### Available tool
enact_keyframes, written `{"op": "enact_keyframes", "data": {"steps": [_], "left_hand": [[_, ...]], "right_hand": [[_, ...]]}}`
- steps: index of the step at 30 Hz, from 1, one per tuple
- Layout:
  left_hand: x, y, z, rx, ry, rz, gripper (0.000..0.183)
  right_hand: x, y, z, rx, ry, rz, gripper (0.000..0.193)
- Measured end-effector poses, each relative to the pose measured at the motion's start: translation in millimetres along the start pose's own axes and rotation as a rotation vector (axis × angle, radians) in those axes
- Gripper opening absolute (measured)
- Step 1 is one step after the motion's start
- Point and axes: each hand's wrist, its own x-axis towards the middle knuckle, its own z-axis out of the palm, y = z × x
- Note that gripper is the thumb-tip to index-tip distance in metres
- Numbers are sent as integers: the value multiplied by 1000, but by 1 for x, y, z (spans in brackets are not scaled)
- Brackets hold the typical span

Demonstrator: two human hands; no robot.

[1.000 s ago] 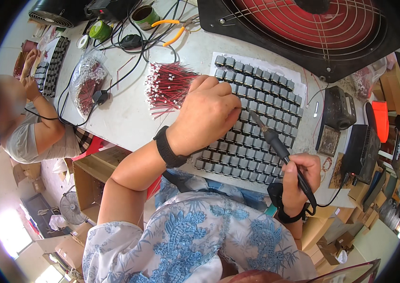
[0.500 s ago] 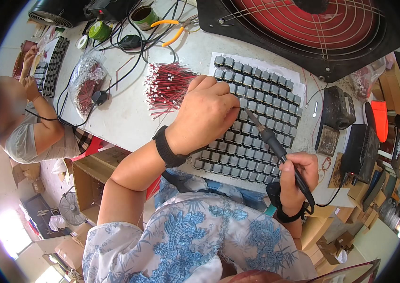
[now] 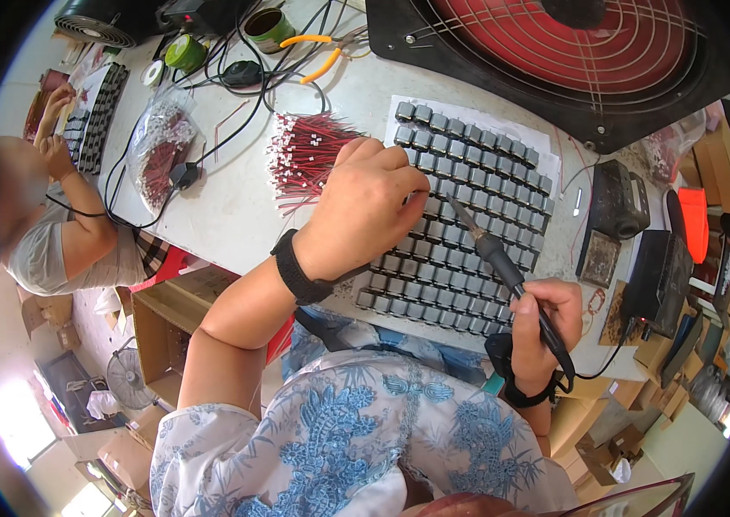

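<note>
My right hand (image 3: 547,323) grips a soldering iron (image 3: 498,257) by its black handle, with the metal tip pointing to the upper left over rows of small grey box-shaped components (image 3: 468,215). Over the left side of those rows is my left hand (image 3: 372,202), its thumb and forefinger pinched together. What the pinch holds, if anything, is hidden or too small to make out. Just left of these fingers lies a heap of red and black wires with small white connectors (image 3: 304,155). The iron's tip sits a short way right of the pinched fingers.
A large black-framed fan (image 3: 571,69) takes up the far right. Orange-handled pliers (image 3: 322,65), cables and a green tin (image 3: 268,30) lie at the back. A black box (image 3: 658,280) stands right of the components. At the left, another person (image 3: 63,207) works with raised hands.
My left hand has drawn slightly left, so the gap between its fingertips and the iron's tip is wider. The right hand holds the soldering iron almost unmoved.
</note>
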Motion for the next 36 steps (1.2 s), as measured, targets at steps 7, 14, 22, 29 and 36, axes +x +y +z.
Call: {"op": "enact_keyframes", "data": {"steps": [7,14,22,29,36], "left_hand": [[-2,-2,0,9,20,13,11],[-3,-3,0,-2,23,9,11],[-2,-2,1,-14,11,18,12],[-6,19,-13,41,40,72,15],[-31,59,-9,-147,-30,234,28]], "right_hand": [[2,1,3,-12,-2,3,16],[1,0,4,-21,-8,30,16],[-1,-2,-2,3,2,21,17],[8,-4,4,-135,16,-153,22],[15,-7,18,-229,-183,-320,33]]}}
